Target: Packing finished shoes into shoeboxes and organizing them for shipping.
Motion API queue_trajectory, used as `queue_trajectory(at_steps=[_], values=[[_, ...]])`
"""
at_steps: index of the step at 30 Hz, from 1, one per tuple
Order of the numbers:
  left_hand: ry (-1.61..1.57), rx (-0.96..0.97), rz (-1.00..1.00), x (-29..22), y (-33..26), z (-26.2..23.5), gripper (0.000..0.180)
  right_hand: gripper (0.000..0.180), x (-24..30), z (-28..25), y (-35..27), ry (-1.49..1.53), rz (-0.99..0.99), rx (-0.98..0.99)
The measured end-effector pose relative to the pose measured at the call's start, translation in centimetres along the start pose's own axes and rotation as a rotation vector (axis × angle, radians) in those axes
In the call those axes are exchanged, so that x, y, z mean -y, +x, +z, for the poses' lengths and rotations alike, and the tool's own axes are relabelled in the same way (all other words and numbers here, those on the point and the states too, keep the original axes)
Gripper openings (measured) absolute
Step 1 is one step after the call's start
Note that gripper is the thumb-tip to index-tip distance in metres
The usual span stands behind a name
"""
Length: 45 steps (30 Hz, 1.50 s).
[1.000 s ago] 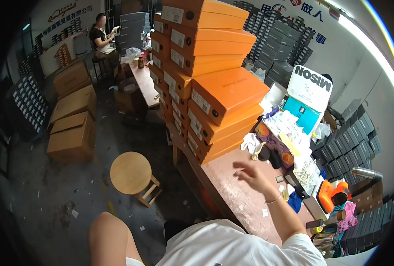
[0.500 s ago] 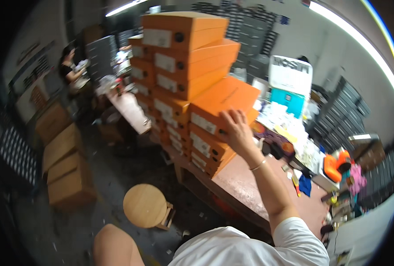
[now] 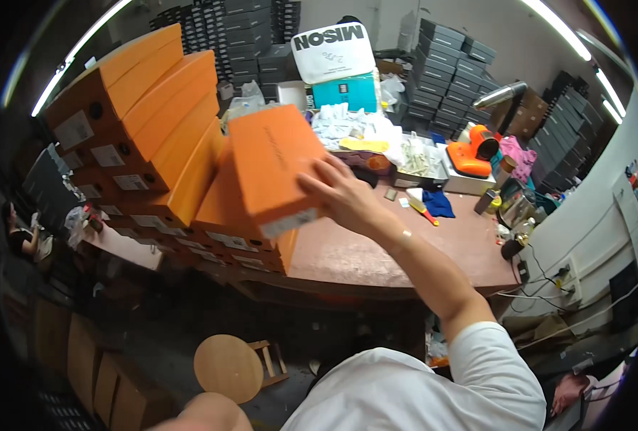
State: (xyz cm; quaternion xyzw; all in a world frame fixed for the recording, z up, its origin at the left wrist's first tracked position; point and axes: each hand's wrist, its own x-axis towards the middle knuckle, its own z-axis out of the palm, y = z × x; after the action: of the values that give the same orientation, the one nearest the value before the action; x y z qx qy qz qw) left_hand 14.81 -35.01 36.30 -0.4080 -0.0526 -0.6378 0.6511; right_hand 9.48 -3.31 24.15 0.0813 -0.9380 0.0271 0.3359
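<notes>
My right hand (image 3: 340,192) grips an orange shoebox (image 3: 272,158) by its right side, fingers over the lid and thumb out of sight. The box is tilted, with a white label on its near end, and hangs in front of the stacks. Below it and to its left, more orange shoeboxes (image 3: 243,241) stand on the pinkish table (image 3: 355,255). A taller stack of orange shoeboxes (image 3: 139,108) rises at the left. Only part of my left arm (image 3: 215,413) shows at the lower edge; its hand is out of the picture.
Small white packets (image 3: 347,126) lie behind the box, near a teal box (image 3: 344,92). An orange tool (image 3: 473,151), a blue cloth (image 3: 439,204) and a yellow-red brush (image 3: 425,210) are on the right. A wooden stool (image 3: 229,368) stands below; a person (image 3: 23,233) is far left.
My right hand has lifted the top shoebox off the lower stack, and it is tilted now. The view has swung right, showing more of the table and wall.
</notes>
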Motion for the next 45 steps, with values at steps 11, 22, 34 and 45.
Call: queue_trajectory(at_steps=[11,22,34,45], values=[[0.137,0.727,-2.324,-13.8,-42.0,-11.0,0.08,0.063,-5.3,0.0,-30.7,0.047,0.383,0.354],[0.439,-0.084,-2.827,-11.8,-50.6,-7.7,0.052,0.039,-20.8,6.6,-37.5,1.779,1.675,0.349],[0.816,1.691,-1.691,0.1,-45.5,-18.2,0.073,0.044,-13.9,5.3,-27.4,0.556,0.922,0.416],[-0.449,2.547,-1.357,-8.8,-53.5,-5.0,0.051,0.062,-22.1,16.5,-26.7,0.365,0.84,0.703]])
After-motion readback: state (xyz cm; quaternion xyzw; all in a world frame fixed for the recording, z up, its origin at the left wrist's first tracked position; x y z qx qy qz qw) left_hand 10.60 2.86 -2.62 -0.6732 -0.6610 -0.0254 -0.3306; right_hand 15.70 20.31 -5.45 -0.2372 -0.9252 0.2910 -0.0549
